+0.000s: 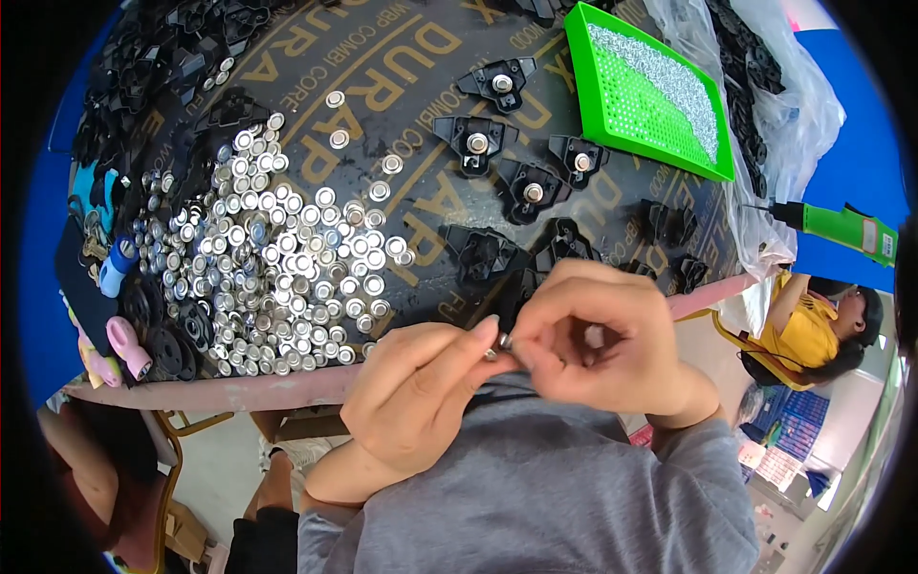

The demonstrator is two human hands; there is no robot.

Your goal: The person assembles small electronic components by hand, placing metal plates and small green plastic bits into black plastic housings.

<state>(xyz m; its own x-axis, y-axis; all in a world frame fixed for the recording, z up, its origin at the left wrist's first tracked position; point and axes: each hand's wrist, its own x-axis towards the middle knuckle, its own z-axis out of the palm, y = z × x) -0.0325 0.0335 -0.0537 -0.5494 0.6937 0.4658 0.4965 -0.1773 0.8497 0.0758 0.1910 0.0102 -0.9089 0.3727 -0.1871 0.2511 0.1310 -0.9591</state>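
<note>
My left hand point(416, 394) and my right hand point(612, 330) meet at the front edge of the table, both closed in a pinch. Between their fingertips is a small silver metal piece point(504, 341), mostly covered by the fingers, so its exact kind is unclear. To the left of my hands spreads a big heap of round silver metal caps point(277, 249). Beyond them lie several black plastic brackets point(475, 145); some carry a round metal cap in the middle. A few brackets point(564, 241) just behind my right hand show no cap and are partly hidden.
A green perforated tray point(595, 113) of small silver parts stands far right, beside clear plastic bags point(798, 115) of black parts. A green power screwdriver point(841, 230) points in from the right. Black parts point(143, 86) pile up far left. Other people sit nearby, one in yellow point(798, 325).
</note>
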